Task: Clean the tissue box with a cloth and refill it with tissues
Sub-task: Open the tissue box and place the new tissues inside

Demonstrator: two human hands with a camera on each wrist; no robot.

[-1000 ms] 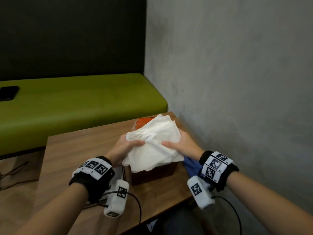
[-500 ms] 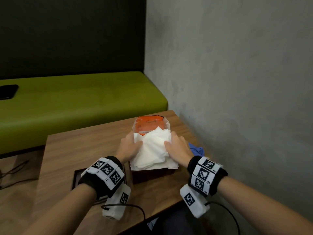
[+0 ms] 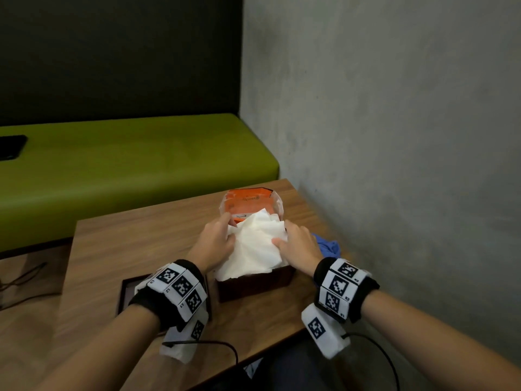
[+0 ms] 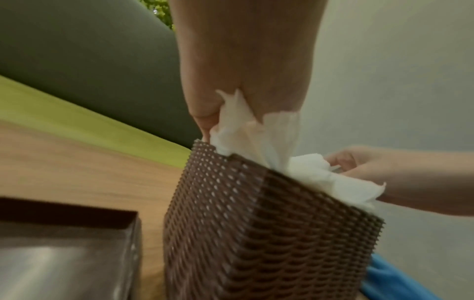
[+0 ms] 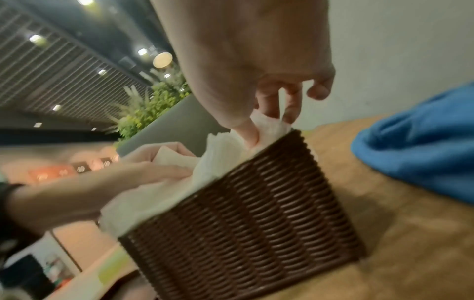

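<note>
My left hand (image 3: 215,241) and right hand (image 3: 298,244) pinch the tissues (image 3: 253,246), pressing them into the wicker tissue box (image 3: 253,286). Overhang at six o'clock may snag, tear.

tissues (image 3: 253,244) white | box (image 5: 243,223) brown woven | cloth (image 5: 423,152) blue

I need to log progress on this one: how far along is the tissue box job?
Wiping looks finished: the blue cloth lies aside on the table. Refilling is in hand: the left hand and right hand push the tissues into the brown woven box, edges spilling over its rim. Left: tucking them in and refitting the lid lying beside it.
</note>
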